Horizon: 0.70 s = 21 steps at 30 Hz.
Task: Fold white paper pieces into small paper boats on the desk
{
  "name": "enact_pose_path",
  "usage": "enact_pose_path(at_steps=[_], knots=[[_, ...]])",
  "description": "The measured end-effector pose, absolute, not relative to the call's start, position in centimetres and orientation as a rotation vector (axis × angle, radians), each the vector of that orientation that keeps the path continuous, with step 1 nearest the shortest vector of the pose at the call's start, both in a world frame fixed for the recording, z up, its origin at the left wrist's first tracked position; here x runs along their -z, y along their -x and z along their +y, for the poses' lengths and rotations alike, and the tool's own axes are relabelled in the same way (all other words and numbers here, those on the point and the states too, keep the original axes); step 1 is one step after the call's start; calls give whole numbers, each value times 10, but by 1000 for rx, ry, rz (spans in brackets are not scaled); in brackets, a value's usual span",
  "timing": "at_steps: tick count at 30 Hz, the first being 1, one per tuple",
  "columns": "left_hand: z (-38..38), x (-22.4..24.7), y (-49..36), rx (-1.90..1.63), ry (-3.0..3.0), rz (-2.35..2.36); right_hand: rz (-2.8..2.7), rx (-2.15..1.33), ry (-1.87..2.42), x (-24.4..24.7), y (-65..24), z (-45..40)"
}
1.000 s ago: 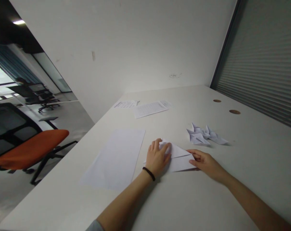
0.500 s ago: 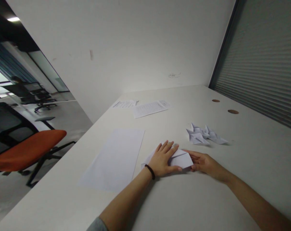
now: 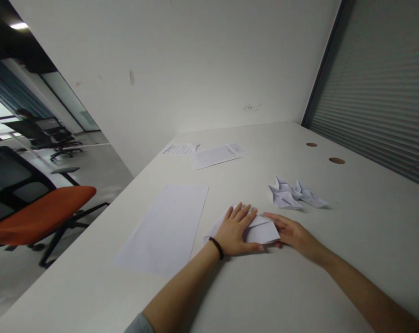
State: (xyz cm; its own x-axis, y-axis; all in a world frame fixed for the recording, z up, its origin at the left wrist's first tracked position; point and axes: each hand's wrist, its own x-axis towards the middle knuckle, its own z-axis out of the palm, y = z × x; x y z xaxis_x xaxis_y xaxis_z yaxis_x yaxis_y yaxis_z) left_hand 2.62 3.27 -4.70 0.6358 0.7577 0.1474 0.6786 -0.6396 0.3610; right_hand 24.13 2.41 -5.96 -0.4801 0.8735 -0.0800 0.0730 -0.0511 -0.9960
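A folded sheet of white paper (image 3: pixel 263 232) lies on the white table in front of me, with crease lines and a slanting flap on its right part. My left hand (image 3: pixel 235 231), a dark band at its wrist, is spread flat on top and covers its middle. At the right end of the folded paper is my right hand (image 3: pixel 292 233). Its index finger stretches along the far side and its thumb is by the near corner, fingers apart. Whether those fingertips reach under the paper is hidden. Several folded paper shapes (image 3: pixel 285 196) sit in a cluster just beyond my right hand.
A flat blank sheet (image 3: pixel 167 226) lies left of my hands. Printed pages (image 3: pixel 218 156) rest farther back near the wall. Two round holes (image 3: pixel 337 160) pierce the tabletop at right, beside the window blinds (image 3: pixel 379 92). An orange-seated chair (image 3: pixel 53 208) stands left of the table.
My right hand has loosened slightly at the paper's right end, its index finger straighter and its thumb a little off the corner. My left hand has barely moved.
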Motion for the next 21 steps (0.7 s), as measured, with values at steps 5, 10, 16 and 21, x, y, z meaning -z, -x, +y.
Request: enact_pose_path(at_steps=[5, 10, 16, 21], knots=[[33, 49, -28, -423, -2590, 1140, -1850, -946, 1111, 68, -239, 29], [34, 42, -22, -357, -2611, 1038, -2340, -473, 859, 64, -240, 36], [21, 25, 27, -168, -2544, 960, -2420, -499, 924, 63, -243, 34], [3, 27, 57, -200, -2541, 1080, -2561, -390, 910, 55, -245, 33]])
